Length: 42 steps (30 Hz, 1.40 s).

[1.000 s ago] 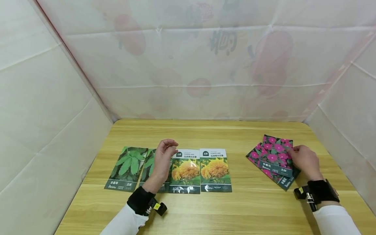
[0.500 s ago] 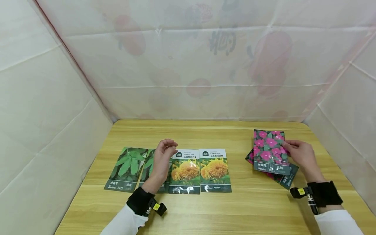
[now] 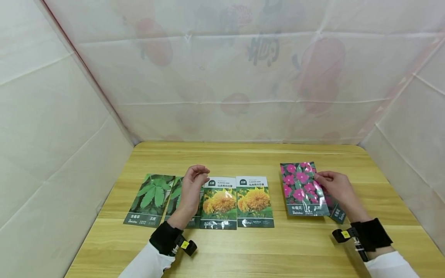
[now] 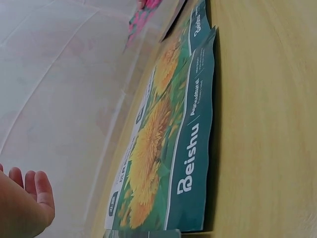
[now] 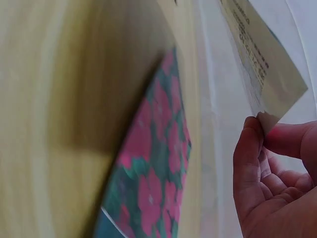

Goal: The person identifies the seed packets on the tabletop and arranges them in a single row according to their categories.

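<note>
At the right of the head view, the right hand (image 3: 335, 188) pinches the edge of a pink-flower seed packet (image 3: 301, 189). In the right wrist view thumb and fingers grip that packet (image 5: 277, 82) by its edge, above the table. Another pink-flower packet (image 3: 337, 213) lies below, mostly covered in the head view; its printed front (image 5: 153, 153) shows in the right wrist view. The left hand (image 3: 190, 189) hovers over the row, fingers loosely bent, holding nothing. Beneath and beside it lie a green-leaf packet (image 3: 174, 195) and a yellow-flower packet (image 3: 219, 202).
One more green-leaf packet (image 3: 149, 199) lies at the row's left end, another yellow-flower packet (image 3: 255, 201) at its right end. The wooden table (image 3: 243, 255) is bounded by pale fabric walls (image 3: 208, 77) at the back and sides.
The right hand has lifted the upper pink-flower packet off the one beneath and carried it left. The left hand stays in place.
</note>
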Tool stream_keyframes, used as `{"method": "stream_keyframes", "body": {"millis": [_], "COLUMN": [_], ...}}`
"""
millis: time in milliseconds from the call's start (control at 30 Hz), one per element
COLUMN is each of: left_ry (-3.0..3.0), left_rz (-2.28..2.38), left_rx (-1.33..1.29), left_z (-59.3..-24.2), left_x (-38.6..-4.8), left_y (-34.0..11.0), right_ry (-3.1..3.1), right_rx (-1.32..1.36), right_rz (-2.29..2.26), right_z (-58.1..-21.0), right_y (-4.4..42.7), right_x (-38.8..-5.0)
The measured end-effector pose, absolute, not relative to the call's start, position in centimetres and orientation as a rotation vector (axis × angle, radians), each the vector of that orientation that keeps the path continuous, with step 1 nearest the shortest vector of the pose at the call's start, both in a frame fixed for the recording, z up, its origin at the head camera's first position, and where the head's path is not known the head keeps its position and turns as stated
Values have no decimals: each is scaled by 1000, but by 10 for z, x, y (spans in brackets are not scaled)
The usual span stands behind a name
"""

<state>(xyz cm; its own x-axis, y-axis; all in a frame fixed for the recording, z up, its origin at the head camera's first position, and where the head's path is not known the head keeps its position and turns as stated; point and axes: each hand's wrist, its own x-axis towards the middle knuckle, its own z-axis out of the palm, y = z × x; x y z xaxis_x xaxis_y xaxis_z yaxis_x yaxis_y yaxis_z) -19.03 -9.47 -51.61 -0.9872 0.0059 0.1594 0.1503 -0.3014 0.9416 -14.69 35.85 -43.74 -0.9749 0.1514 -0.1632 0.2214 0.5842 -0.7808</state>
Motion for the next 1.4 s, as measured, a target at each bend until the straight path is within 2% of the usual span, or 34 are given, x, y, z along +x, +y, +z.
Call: {"method": "stream_keyframes", "body": {"millis": [300,800,1133,1400], "left_ry": [-1798,-1798,-1798,-1799], "left_rz": [-2450,-2453,-2465,-2457], "left_rx": [-207,-196,-204,-195], "left_z": [-518,-518,-515,-514], "left_x": [-191,-190,-187,-188], "left_y": [-94,-95,-96,-101], "right_ry": [2756,2701,3000,3235], "right_rx": [221,176,96,65], "right_rz": [-1223,-1249,-898,-569], "right_z": [-450,-459,-457,-451], "right_y": [341,333,337,365], "right_x": [-145,-146,-144,-144]}}
